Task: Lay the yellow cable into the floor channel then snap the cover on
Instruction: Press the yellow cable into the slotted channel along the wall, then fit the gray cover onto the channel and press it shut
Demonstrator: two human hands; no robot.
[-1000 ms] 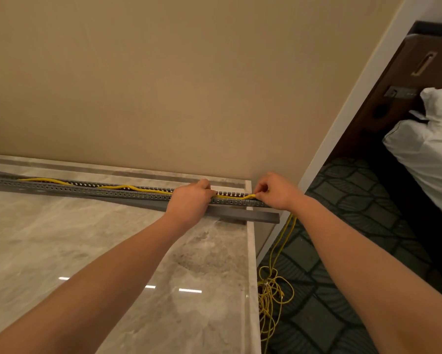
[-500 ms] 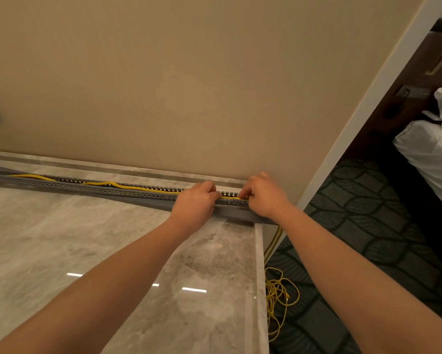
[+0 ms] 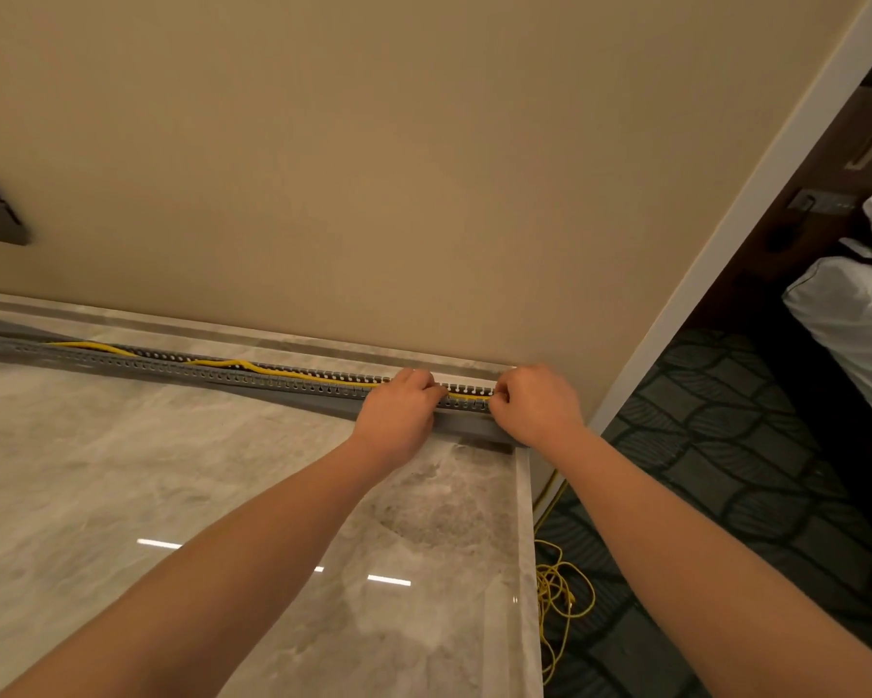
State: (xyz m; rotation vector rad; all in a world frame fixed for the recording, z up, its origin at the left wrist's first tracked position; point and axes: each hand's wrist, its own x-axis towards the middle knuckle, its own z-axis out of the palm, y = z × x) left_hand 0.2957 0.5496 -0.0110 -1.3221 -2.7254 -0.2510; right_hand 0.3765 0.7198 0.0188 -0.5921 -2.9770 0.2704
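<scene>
Yellow cable (image 3: 232, 365) in grey slotted channel (image 3: 172, 362).
Grey-veined marble floor (image 3: 172, 471); beige wall (image 3: 373, 168); dark leaf-patterned carpet (image 3: 726, 471) right.

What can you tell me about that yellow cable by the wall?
The yellow cable is thin and flexible. It runs along the slotted grey channel, wavy and partly raised to the left. Near the channel's right end the left hand and right hand press on it. Its slack drops off the marble edge into a loose tangle on the carpet.
</scene>
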